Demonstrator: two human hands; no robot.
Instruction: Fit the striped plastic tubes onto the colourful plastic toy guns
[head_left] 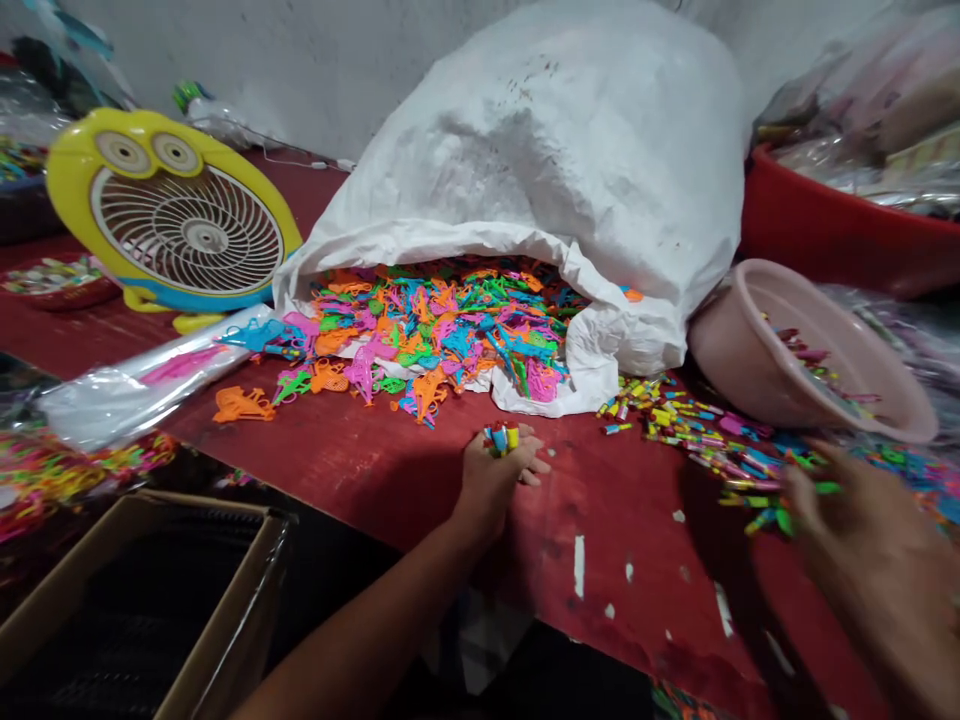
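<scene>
- Tubes (673, 420) lie heaped on the tabletop (630, 540), left of and beyond the right hand (874, 545); the heap runs from far left to near right, towards its fingers.
- Right hand is nearer; blur hides whether its fingers grip anything.
- Left hand (491, 480), well left of the heap, grips a few short pieces (500, 438).

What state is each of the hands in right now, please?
Left hand: holding a few small multicoloured pieces.
Right hand: blurred, at the loose pile; its grip cannot be told.
</scene>
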